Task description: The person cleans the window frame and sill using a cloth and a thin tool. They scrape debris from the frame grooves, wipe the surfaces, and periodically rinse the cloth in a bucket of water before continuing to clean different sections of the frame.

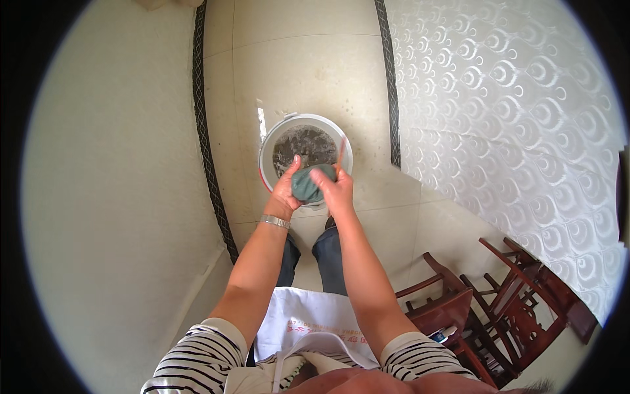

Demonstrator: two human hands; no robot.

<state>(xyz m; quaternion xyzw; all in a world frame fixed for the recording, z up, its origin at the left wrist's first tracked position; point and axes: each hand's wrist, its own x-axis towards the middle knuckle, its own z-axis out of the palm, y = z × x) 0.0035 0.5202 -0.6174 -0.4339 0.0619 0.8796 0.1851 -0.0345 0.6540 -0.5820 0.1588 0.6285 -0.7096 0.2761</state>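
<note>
Both hands hold a bunched green cloth point(311, 186) over the near rim of a pale bucket point(347, 150). My left hand point(287, 189) cups the cloth's left side, its thumb pointing up and away from me. My right hand point(334, 189) grips the right side, blurred at the thumb. A thin orange-red strip or stick point(340, 156) rises from beside my right fingers; what it is, I cannot tell. Murky grey-brown water point(305, 145) with foam lies in the bucket below the hands.
The bucket stands on beige floor tiles point(305, 74) before my feet. A pale wall point(113, 147) rises at the left, and a white patterned surface point(497, 98) at the right. Dark wooden chairs point(443, 308) stand at the lower right. Black patterned border strips point(202, 113) run along both sides.
</note>
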